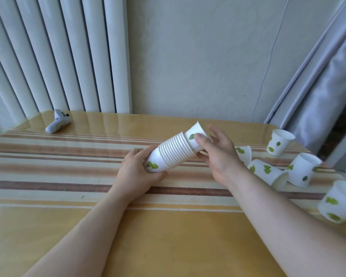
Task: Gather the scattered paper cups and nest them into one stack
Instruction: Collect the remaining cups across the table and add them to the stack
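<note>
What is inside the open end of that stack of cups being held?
One leaf-printed cup, pushed in by the right hand, sticks out of the stack. Its lower part is hidden inside.

striped yellow table, pale wall, white radiator (daylit), grey curtain

Tilted nested stack (leaf-printed), loose cups scattered right.

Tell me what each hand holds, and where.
Left hand grips the cup stack at its base; right hand fingers pinch the top cup.
</note>
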`<state>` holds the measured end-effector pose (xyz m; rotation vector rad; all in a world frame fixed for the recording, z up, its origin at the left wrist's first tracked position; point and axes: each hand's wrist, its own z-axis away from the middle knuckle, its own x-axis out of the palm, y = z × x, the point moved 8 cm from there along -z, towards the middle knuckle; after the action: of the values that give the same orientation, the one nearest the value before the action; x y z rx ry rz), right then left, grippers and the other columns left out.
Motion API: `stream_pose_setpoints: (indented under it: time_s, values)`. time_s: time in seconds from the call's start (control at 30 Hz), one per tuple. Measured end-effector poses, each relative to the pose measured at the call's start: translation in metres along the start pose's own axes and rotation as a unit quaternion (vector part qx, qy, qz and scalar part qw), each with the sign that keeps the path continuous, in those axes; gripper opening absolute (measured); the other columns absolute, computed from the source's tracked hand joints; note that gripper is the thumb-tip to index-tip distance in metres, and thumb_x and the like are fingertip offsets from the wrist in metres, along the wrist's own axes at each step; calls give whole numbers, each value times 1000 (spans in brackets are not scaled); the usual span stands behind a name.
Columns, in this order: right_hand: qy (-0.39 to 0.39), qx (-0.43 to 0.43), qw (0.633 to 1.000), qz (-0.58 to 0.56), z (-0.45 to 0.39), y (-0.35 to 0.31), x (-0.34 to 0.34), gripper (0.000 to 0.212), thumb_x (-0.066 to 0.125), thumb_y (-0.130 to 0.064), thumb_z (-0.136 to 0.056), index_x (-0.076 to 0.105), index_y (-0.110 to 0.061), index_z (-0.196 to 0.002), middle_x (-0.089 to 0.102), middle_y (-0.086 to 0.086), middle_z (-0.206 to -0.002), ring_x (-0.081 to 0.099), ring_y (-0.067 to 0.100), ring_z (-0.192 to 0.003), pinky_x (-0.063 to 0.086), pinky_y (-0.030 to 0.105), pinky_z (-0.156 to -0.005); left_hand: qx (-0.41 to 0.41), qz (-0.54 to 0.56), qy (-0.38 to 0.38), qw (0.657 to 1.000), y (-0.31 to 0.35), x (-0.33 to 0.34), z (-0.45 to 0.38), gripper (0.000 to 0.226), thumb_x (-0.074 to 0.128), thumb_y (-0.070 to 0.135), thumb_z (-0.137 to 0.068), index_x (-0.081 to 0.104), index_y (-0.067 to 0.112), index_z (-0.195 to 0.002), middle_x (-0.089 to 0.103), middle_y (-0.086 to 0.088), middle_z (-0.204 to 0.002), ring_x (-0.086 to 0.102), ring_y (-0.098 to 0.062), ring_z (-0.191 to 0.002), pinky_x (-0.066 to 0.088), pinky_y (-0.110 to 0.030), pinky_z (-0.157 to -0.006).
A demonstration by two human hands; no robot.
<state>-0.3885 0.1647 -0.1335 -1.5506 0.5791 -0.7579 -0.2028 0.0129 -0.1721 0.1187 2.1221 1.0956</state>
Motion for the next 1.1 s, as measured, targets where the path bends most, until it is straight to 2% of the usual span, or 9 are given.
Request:
stream_pose_setpoints:
  time_s: [0.2,0.3,0.4,0.5,0.6,0.7,0.83,1.0,1.1]
  values:
    - [-88,-11,989,117,11,-1,-4,78,90,-34,-85,51,-29,-152,70,-12,-137,72,7,-120,54,36,-100,9,-3,-3,1000,-3,-1,0,73,88,33,-74,64,49,-141,65,12,-111,60,-14,-108,52,-34,-92]
    - [-91,-26,978,185,14,-9,-17,105,90,-54,-68,46,-27,-160,65,-8,-147,62,12,-136,49,40,-113,9,10,5,1000,-4,-3,0,73,89,31,-74,65,50,-140,66,14,-111,60,-10,-107,47,-25,-86]
    - [-23,-79,960,269,10,-32,-43,77,87,-50,-76,60,-33,-146,68,-9,-137,62,16,-131,53,41,-107,15,13,5,1000,-1,-4,1,70,91,30,-74,66,51,-137,66,15,-107,60,-3,-104,45,-22,-82]
    - [70,-110,890,437,-6,-50,-85,47,80,-37,-89,68,-36,-135,66,-10,-138,53,24,-138,47,46,-113,25,-2,-5,1000,3,-1,1,68,93,35,-74,68,47,-136,67,17,-101,59,0,-102,42,-17,-78]
    - [71,-37,796,600,-25,-44,-114,60,69,-31,-90,57,-34,-148,53,-2,-157,37,38,-147,38,46,-116,34,-8,-17,999,7,0,2,68,94,39,-75,68,46,-137,69,18,-98,60,-2,-101,44,-20,-79]
    - [22,63,740,669,-31,-24,-123,74,61,-31,-87,42,-40,-158,42,-8,-166,28,40,-149,41,50,-113,35,-5,-22,999,7,0,2,70,95,39,-75,67,47,-139,70,18,-100,61,-3,-102,48,-24,-83]
    - [-6,82,689,720,-36,-12,-117,68,59,-29,-86,43,-44,-151,51,-12,-154,33,36,-140,36,50,-101,32,-2,-26,999,6,1,1,72,95,39,-74,67,46,-140,71,15,-104,63,-6,-103,54,-34,-89]
    - [-38,46,646,761,-44,-12,-97,65,62,-21,-85,47,-47,-142,49,-7,-145,30,33,-141,18,71,-119,38,-2,-24,999,7,1,1,70,95,39,-75,67,46,-139,70,16,-104,63,-4,-103,51,-25,-85]
    - [-67,-10,635,769,-42,-17,-75,61,72,-28,-77,51,-44,-132,44,-4,-129,39,31,-131,21,64,-122,39,2,-27,999,7,1,1,71,94,40,-75,66,47,-140,70,17,-106,63,-3,-105,52,-27,-87]
